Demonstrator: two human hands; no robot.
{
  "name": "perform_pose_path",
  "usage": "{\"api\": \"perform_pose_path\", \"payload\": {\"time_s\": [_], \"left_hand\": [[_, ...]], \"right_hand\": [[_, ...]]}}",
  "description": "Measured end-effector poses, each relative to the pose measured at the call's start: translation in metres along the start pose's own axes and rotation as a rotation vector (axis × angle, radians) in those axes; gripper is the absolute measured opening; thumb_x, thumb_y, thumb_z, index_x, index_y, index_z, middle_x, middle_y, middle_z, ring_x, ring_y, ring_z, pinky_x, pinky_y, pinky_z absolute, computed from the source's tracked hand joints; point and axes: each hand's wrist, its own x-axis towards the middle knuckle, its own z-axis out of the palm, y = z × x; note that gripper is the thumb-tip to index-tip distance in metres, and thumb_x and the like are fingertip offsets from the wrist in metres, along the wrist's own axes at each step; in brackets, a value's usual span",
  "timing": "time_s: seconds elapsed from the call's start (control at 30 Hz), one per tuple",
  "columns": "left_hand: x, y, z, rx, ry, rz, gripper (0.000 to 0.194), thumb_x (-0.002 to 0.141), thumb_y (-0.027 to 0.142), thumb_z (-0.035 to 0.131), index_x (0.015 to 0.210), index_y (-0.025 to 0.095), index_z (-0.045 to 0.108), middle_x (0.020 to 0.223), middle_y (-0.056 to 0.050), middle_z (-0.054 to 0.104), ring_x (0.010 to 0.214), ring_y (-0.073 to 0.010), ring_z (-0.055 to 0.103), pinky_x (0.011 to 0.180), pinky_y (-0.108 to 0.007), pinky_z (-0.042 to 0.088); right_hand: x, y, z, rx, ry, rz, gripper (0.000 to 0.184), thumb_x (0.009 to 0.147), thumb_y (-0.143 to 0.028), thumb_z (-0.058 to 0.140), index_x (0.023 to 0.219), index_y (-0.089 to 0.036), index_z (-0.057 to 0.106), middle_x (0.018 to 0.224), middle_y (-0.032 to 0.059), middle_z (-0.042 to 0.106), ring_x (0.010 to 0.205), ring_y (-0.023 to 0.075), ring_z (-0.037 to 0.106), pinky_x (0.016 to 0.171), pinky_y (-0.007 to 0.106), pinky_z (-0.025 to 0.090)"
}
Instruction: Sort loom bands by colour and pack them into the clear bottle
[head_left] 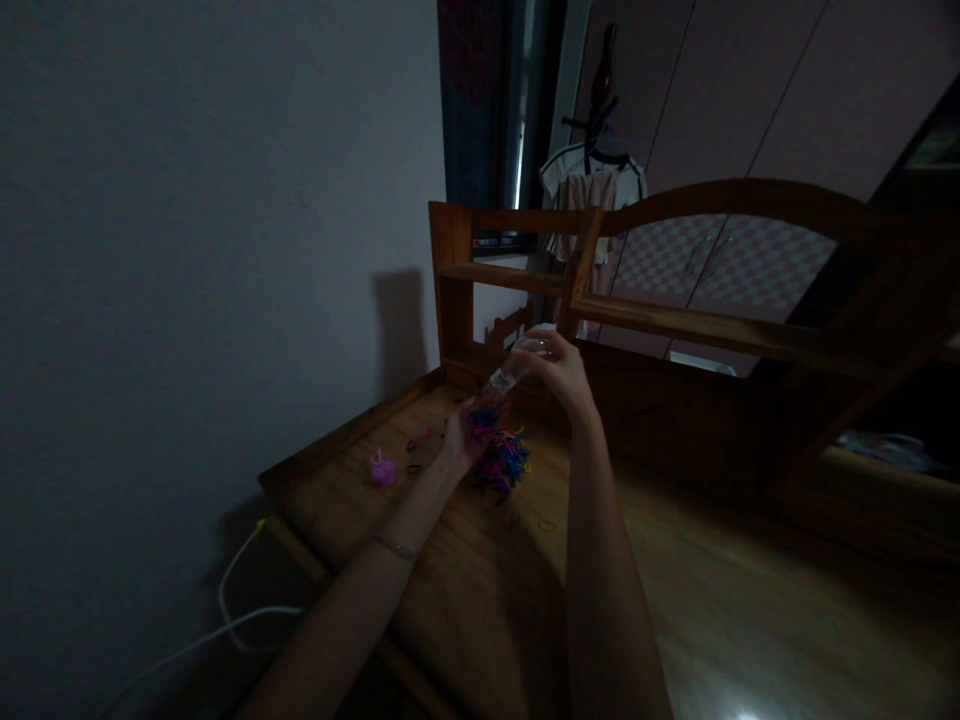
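My right hand grips a clear plastic bottle by its upper end, with its fingers wrapped around it. The bottle is tilted, its lower end pointing down toward my left hand. In the cupped palm of my left hand lies a clump of blue and pink elastic hair bands, right under the bottle's mouth. Just beyond and right of that hand, a loose pile of multicoloured bands rests on the wooden desk. A pink round object with a small loop sits left of my left hand.
A few stray bands lie near the pink object, and a yellow one lies right of the pile. A wooden shelf unit rises along the desk's back. A wall stands left; a white cable hangs beside the desk edge.
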Motion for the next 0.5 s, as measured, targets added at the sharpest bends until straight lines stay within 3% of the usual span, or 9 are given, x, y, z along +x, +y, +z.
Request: {"api": "perform_pose_path", "payload": {"time_s": [0.1, 0.27, 0.5], "left_hand": [[0.0, -0.001, 0.001, -0.059, -0.032, -0.023, 0.038, 0.085, 0.017, 0.048, 0.118, 0.004, 0.062, 0.116, -0.02, 0.068, 0.112, -0.0284, 0.064, 0.093, -0.039, 0.056], [0.001, 0.0, -0.006, -0.077, 0.013, -0.029, 0.047, 0.079, 0.012, 0.049, 0.124, 0.003, 0.059, 0.119, -0.021, 0.066, 0.112, -0.0305, 0.064, 0.093, -0.043, 0.055], [0.006, -0.001, -0.015, 0.051, -0.052, 0.027, 0.074, 0.06, -0.007, 0.043, 0.13, 0.011, 0.057, 0.117, -0.014, 0.069, 0.102, -0.0247, 0.069, 0.091, -0.04, 0.055]], "right_hand": [[-0.001, -0.002, 0.0, -0.046, -0.029, 0.01, 0.041, 0.07, -0.048, 0.073, 0.102, -0.021, 0.067, 0.094, 0.0041, 0.071, 0.088, 0.0215, 0.066, 0.079, 0.035, 0.053], [-0.004, 0.001, 0.0, -0.117, -0.057, 0.013, 0.043, 0.071, -0.049, 0.073, 0.103, -0.021, 0.066, 0.09, 0.0032, 0.071, 0.085, 0.0212, 0.067, 0.077, 0.035, 0.053], [-0.003, 0.003, -0.001, -0.156, -0.009, 0.008, 0.043, 0.069, -0.049, 0.073, 0.101, -0.021, 0.067, 0.091, 0.004, 0.072, 0.085, 0.0219, 0.066, 0.076, 0.035, 0.052]]}}
